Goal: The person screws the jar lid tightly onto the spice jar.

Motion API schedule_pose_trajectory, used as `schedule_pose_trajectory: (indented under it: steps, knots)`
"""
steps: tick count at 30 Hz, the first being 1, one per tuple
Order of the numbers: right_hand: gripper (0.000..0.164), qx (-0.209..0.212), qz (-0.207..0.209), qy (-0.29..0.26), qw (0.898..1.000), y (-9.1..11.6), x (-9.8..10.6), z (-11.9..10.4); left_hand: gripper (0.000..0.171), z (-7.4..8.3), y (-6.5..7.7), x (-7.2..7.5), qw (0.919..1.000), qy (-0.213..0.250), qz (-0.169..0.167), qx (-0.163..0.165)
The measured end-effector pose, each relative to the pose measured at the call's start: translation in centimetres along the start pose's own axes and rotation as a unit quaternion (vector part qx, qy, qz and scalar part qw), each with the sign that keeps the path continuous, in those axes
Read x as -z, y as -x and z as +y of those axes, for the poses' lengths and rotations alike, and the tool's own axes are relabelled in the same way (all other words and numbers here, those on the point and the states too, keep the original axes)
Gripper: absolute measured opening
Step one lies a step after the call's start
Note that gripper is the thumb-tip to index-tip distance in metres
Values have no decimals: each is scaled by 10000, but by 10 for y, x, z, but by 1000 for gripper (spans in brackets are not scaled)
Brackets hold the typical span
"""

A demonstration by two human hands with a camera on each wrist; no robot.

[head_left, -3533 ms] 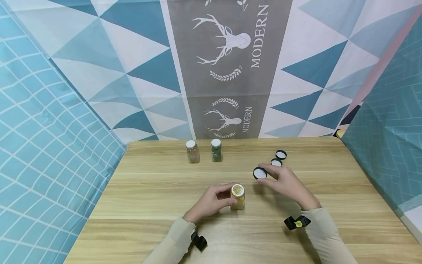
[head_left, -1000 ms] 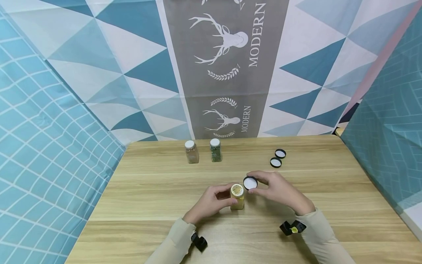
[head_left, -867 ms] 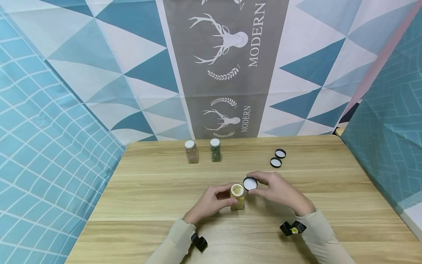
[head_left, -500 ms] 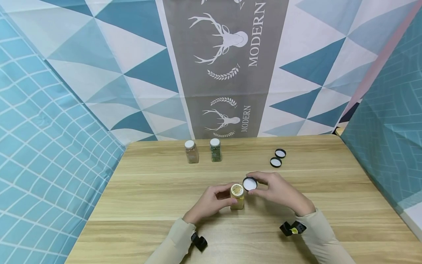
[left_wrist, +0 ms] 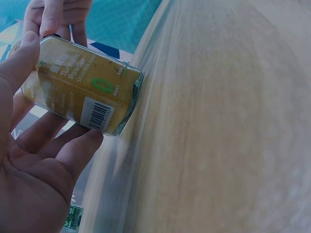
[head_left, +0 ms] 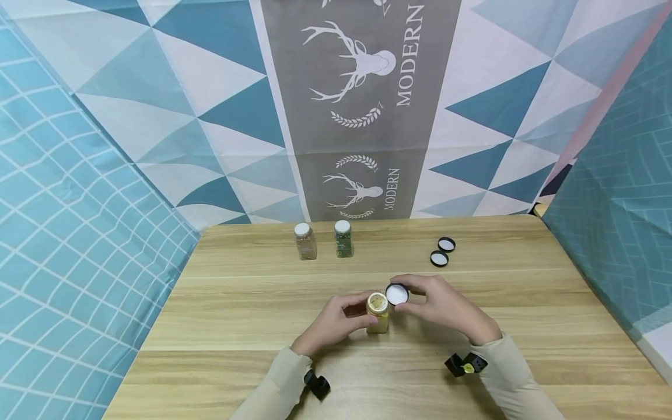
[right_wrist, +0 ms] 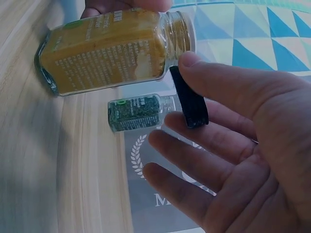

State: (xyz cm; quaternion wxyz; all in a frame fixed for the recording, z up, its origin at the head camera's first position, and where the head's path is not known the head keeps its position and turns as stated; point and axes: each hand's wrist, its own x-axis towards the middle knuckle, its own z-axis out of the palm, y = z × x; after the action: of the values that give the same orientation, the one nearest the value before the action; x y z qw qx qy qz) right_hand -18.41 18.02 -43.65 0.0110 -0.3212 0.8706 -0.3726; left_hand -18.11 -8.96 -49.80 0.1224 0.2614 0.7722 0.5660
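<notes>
The left hand (head_left: 336,322) grips the turmeric powder jar (head_left: 378,324) between thumb and fingers, holding it upright and uncapped at the near middle of the bench (head_left: 236,321). The right hand (head_left: 440,298) pinches a black cap (head_left: 397,294) between thumb and index finger, just right of the jar's mouth; contact between them cannot be determined. Two loose black caps (head_left: 439,259) lie lining-up, farther right. Along the far side stand a green herb jar (head_left: 343,243) and, left of it, a brownish spice jar (head_left: 307,245).

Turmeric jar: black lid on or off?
Off. The right hand pinches the black lid beside the turmeric jar, whose glass neck shows bare.
</notes>
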Motion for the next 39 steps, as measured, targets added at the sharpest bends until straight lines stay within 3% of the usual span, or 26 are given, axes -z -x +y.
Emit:
schedule_pose_trajectory:
  steps: [14, 31, 39]
  knots:
    - [51, -94, 11, -279, 9996, 0, 2, -4, 52, 0, 0, 0, 10000, 52, -3, -12]
    - [50, -43, -2, -248, 9997, 1, 2, -5, 52, -2, -1, 0, 10000, 48, 18, 2]
    - [47, -9, -51, 17, 10000, 2, 4, -7, 52, -1, 0, 0, 10000, -44, 63, 16]
